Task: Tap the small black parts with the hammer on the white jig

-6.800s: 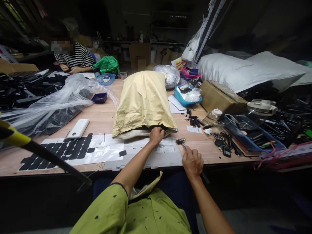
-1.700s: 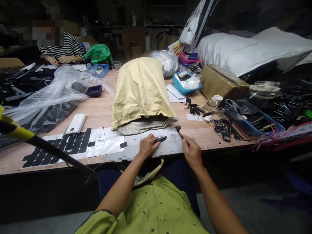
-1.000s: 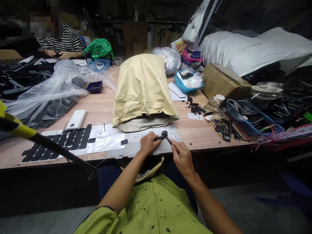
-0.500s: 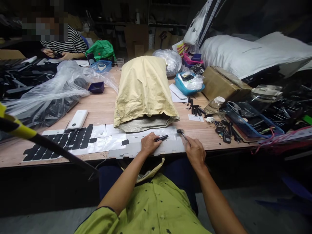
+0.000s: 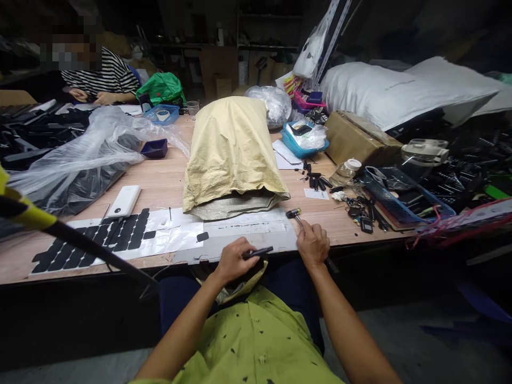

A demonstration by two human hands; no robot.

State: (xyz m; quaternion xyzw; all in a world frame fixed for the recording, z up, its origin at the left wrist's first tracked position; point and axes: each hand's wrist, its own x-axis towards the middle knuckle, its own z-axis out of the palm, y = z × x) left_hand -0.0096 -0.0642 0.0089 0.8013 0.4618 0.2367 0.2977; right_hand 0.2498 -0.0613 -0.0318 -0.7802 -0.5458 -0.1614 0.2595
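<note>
My left hand (image 5: 235, 260) is closed around a slim black piece (image 5: 261, 252) whose exact kind I cannot make out, just over the table's front edge. My right hand (image 5: 313, 242) grips a small hammer (image 5: 294, 213); its head points away from me above the tabletop. Between the hands lies a flat grey board (image 5: 240, 242) along the table edge. Right behind that board rests a full yellow woven sack (image 5: 232, 149), its open mouth towards me. Another yellowish bag (image 5: 254, 281) hangs at my lap, below the left hand.
To the left lie a sheet of black stickers (image 5: 92, 240) and a white power bank (image 5: 124, 201). On the right are loose black pieces (image 5: 316, 180), a lidded jar (image 5: 348, 169), a blue basket (image 5: 408, 197) and a cardboard box (image 5: 360, 138). Across the table sits a person in stripes (image 5: 116, 74).
My left hand has drawn back towards my body with the black piece, from over the board to the table's edge. The hammer has turned in my right hand, and the view has shifted slightly.
</note>
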